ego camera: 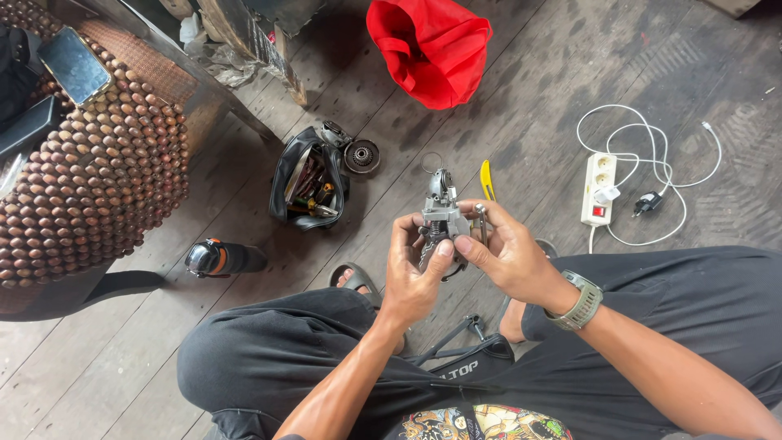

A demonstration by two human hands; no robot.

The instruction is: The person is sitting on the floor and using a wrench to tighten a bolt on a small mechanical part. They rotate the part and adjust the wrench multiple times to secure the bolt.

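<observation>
Metal mechanical part (441,218) is gripped by both hands: left hand (414,269) from below, right hand (507,251) beside, above the wooden floor (521,122).

Bare forearms; a chunky grey-green wristwatch (582,301) at four o'clock, loose dark grey trousers (269,358), grey sandals (356,278), black printed shirt (481,424) at six o'clock.

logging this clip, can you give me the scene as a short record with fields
setting: seated person over a wooden floor
left hand: grips a small metal part from below
right hand: holds the same part from the side, thumb on it
wrist: green watch on the right
floor, left: open tool pouch, round metal piece, black torch
floor, right: white power strip with cable
floor, top: red bag
far left: beaded seat cover
</observation>
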